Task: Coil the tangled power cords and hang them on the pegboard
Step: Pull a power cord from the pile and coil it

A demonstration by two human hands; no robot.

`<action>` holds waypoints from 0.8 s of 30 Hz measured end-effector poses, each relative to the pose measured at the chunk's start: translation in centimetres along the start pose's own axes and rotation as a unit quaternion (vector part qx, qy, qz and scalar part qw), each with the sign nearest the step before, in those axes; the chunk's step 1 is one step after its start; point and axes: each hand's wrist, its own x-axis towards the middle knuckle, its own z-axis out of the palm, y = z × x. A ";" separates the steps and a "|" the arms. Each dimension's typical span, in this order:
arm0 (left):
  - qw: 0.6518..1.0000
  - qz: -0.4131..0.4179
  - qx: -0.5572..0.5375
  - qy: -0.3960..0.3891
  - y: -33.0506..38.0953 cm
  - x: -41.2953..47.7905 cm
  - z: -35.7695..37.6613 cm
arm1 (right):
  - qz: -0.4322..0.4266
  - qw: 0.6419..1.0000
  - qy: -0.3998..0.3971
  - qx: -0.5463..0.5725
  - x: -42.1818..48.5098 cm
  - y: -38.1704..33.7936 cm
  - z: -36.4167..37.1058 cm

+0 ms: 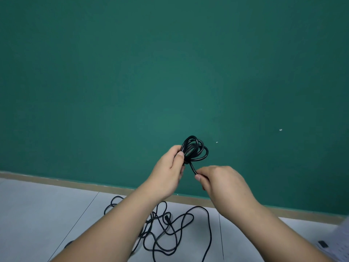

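Note:
My left hand (170,169) grips a small coil of black power cord (196,149), held up in front of the green wall. A short stretch of the same cord runs down from the coil into my right hand (222,183), which pinches it between thumb and fingers. Below my arms, a tangle of black cords (168,229) lies in loose loops on the grey floor, with a plug end visible in the middle of it. At the bottom right edge, part of a white pegboard (340,241) shows, blurred.
A green wall (170,72) fills most of the view, meeting the grey tiled floor (47,214) along a tan skirting strip (75,183). A small dark object (322,243) rests on the pegboard at the bottom right.

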 end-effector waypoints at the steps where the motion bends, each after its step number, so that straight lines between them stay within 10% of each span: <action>1: 1.000 0.006 0.001 -0.006 0.1 -0.1 0.3 | 0.007 1.000 0.005 -0.006 0.1 0.2 0.1; 18: 0.999 -0.025 -0.023 0.003 -0.6 0.5 -0.4 | -0.026 0.957 -0.020 0.289 -1.3 -0.8 -1.7; 24: 0.990 -0.013 -0.141 0.015 -0.1 0.2 0.6 | 0.024 0.856 0.105 0.506 -0.3 -0.7 -1.4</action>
